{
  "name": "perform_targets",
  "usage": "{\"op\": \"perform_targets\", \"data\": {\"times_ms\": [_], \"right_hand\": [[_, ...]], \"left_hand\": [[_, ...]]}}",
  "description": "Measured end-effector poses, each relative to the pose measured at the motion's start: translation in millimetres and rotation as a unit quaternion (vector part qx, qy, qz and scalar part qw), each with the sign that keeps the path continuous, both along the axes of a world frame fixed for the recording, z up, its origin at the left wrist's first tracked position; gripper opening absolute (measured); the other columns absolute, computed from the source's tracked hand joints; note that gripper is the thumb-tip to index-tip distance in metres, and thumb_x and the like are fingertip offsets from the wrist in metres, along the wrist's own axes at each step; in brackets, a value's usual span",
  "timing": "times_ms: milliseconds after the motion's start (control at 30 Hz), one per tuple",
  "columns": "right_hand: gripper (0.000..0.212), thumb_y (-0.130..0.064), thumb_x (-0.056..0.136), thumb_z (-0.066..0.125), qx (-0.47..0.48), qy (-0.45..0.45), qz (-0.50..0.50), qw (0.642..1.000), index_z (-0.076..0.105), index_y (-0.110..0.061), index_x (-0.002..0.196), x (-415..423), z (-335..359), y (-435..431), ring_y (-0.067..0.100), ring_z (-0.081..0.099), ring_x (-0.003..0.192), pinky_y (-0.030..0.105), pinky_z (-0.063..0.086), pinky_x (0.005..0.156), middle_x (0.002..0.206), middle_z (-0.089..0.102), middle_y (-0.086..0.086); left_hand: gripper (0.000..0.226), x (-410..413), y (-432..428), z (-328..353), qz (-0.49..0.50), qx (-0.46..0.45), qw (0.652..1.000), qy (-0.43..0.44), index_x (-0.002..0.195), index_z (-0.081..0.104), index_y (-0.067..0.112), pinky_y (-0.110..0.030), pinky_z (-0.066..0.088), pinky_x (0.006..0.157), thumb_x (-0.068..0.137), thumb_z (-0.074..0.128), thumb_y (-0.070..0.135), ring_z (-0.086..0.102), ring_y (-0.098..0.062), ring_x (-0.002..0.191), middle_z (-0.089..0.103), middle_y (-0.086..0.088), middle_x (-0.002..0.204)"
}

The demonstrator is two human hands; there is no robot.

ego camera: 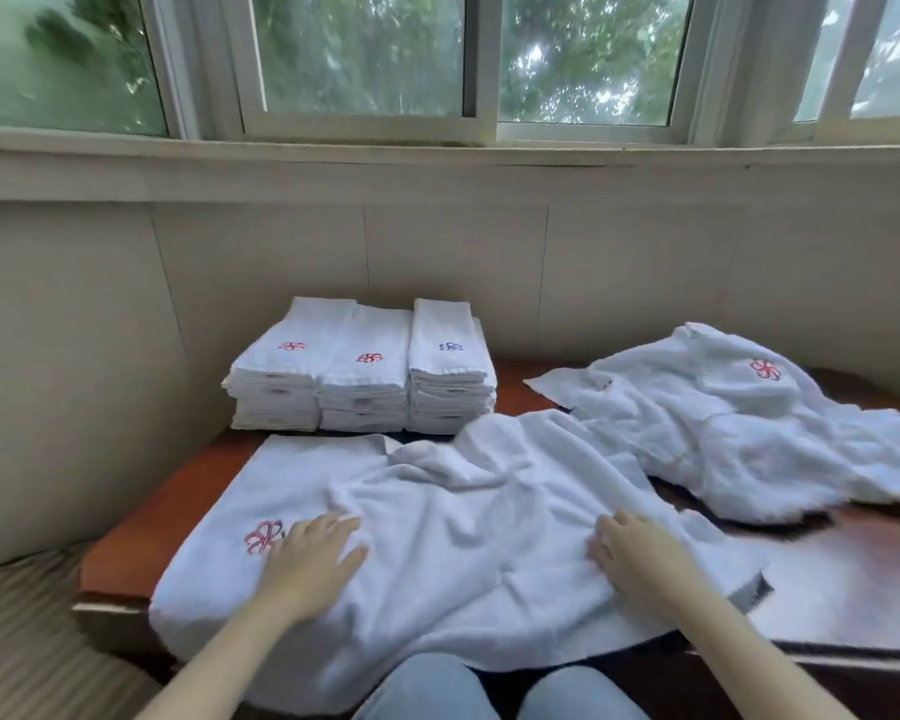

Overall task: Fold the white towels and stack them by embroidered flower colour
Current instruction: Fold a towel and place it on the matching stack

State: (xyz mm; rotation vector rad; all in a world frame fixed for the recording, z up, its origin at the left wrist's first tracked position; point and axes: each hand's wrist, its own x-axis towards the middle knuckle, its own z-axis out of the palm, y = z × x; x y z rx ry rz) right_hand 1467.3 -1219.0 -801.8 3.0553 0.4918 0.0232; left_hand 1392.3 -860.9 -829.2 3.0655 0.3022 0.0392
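Observation:
A white towel (453, 517) lies spread and wrinkled on the reddish-brown table (141, 532) in front of me, with a red embroidered flower (263, 536) near its left end. My left hand (315, 556) rests flat on it beside the flower, fingers apart. My right hand (637, 553) presses flat on the towel's right part. At the back stand three stacks of folded towels: two topped by red flowers (292, 346) (370, 358) and one by a blue flower (450, 347). A heap of unfolded towels (739, 433) lies at the right, one showing a red flower (765, 369).
A pale wall and a window sill rise right behind the table. A striped cushion (17, 631) lies low at the left. My knees in light blue trousers (494, 691) sit under the table's front edge.

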Motion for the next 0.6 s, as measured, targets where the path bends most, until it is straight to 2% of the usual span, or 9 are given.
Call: {"op": "perform_targets", "data": {"times_ms": [67,133,233,300,367,433,500,567,600], "right_hand": [[0.031,-0.039,0.098,0.035,-0.008,0.015,-0.031,0.999,0.052,-0.018,0.113,-1,1,-7,0.023,0.055,0.111,0.031,0.039,0.076,0.120,0.056,0.001],[0.034,-0.038,0.096,0.037,-0.081,0.058,-0.037,0.994,0.056,-0.019,0.117,-3,7,-15,0.022,0.056,0.114,0.032,0.044,0.081,0.125,0.056,0.000],[0.041,-0.045,0.097,0.035,-0.152,0.160,-0.037,0.975,0.059,-0.017,0.114,-9,13,-19,0.020,0.056,0.115,0.026,0.045,0.085,0.128,0.058,0.002],[0.033,-0.042,0.095,0.039,-0.155,0.172,-0.042,0.972,0.056,-0.017,0.081,-10,24,-13,0.013,0.064,0.088,0.020,0.046,0.065,0.105,0.067,-0.001],[0.033,-0.034,0.092,0.040,-0.087,0.119,-0.069,0.987,0.047,-0.016,0.065,-2,31,-1,0.009,0.057,0.059,0.019,0.039,0.048,0.078,0.066,-0.006],[0.031,-0.030,0.094,0.039,-0.011,0.011,-0.076,0.997,0.045,-0.016,0.067,14,23,16,0.014,0.055,0.066,0.023,0.035,0.051,0.075,0.058,-0.006],[0.022,-0.024,0.094,0.039,0.063,-0.033,-0.044,0.996,0.046,-0.018,0.073,30,13,41,0.021,0.056,0.082,0.028,0.035,0.056,0.081,0.055,-0.001],[0.017,-0.019,0.095,0.039,0.108,-0.011,0.008,0.994,0.055,-0.020,0.100,46,3,67,0.023,0.056,0.105,0.030,0.042,0.071,0.106,0.057,0.001],[0.025,-0.018,0.096,0.038,0.111,0.006,0.018,0.994,0.052,-0.020,0.116,55,-1,76,0.023,0.052,0.114,0.030,0.043,0.079,0.119,0.054,0.001]], "left_hand": [[0.053,-5,4,0,0.011,0.022,1.000,-0.012,0.145,0.028,0.034,-0.033,0.031,0.105,0.097,0.027,0.056,0.034,-0.020,0.130,0.033,0.011,0.147],[0.048,-13,6,5,0.020,0.014,1.000,-0.006,0.138,0.037,0.029,-0.035,0.039,0.096,0.098,0.029,0.054,0.039,-0.021,0.124,0.040,0.008,0.136],[0.035,-18,9,15,0.035,-0.019,0.999,-0.018,0.105,0.049,0.020,-0.035,0.043,0.083,0.098,0.034,0.051,0.053,-0.026,0.108,0.048,0.002,0.111],[0.034,-13,14,24,0.045,-0.037,0.998,-0.031,0.086,0.047,0.018,-0.034,0.042,0.076,0.099,0.034,0.047,0.056,-0.027,0.099,0.055,-0.002,0.101],[0.031,-3,22,28,0.055,-0.037,0.997,-0.041,0.079,0.045,0.019,-0.031,0.040,0.070,0.099,0.035,0.041,0.055,-0.026,0.091,0.061,-0.003,0.101],[0.021,12,32,28,0.065,-0.061,0.994,-0.067,0.084,0.049,0.020,-0.031,0.044,0.072,0.098,0.038,0.032,0.055,-0.024,0.089,0.060,-0.002,0.102],[0.019,31,42,28,0.061,-0.103,0.988,-0.102,0.102,0.056,0.020,-0.035,0.047,0.081,0.098,0.037,0.021,0.055,-0.023,0.098,0.056,0.000,0.112],[0.030,51,53,28,0.053,-0.136,0.983,-0.112,0.124,0.052,0.018,-0.036,0.045,0.090,0.100,0.036,0.015,0.053,-0.023,0.110,0.048,-0.001,0.129],[0.034,62,58,28,0.053,-0.142,0.983,-0.103,0.132,0.046,0.017,-0.035,0.044,0.092,0.101,0.035,0.015,0.052,-0.024,0.114,0.044,-0.002,0.135]]}}
